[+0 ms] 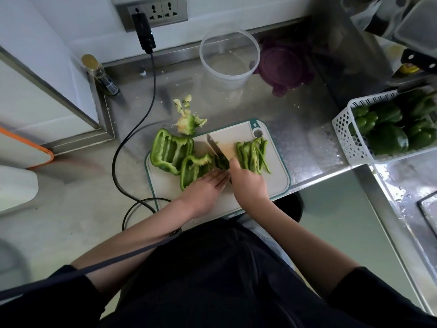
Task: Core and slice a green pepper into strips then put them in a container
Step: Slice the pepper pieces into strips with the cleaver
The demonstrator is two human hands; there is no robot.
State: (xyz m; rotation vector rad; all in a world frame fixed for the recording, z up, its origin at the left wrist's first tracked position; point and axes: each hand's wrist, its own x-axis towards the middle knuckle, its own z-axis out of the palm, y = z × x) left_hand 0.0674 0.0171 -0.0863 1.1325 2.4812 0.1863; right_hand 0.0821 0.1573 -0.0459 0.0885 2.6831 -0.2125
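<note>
Green pepper on cutting board [279,183], opened and cored, in three lots. Large flattened section [170,152] at board's left edge, inner ribs up, pale membrane showing. Second piece [194,170] beside it, curled, glossy skin at rim, held down under left hand [208,185], fingers laid straight and flat across it. Finished strips [253,155] heaped at board's right side, long, narrow, roughly parallel. Core with seeds [188,124] off the board's far edge on the steel counter [307,143], scraps of membrane trailing behind it.

Knife [217,149] blade angled across board between held piece and strips, edge down at pepper's cut end. Right hand [248,183] curled over handle; handle itself fully hidden beneath hand. Pepper portion directly under blade dark and hard to resolve.

Clear round container [229,58] at counter's rear, upright, with no pepper inside; purple lid [286,67] touching its right side. White perforated basket [343,136] of whole peppers at right, cut off by frame edge. Upper right corner blurred, items not identifiable. Bottle [101,75] near left wall, label illegible. No legible brand or writing anywhere.
</note>
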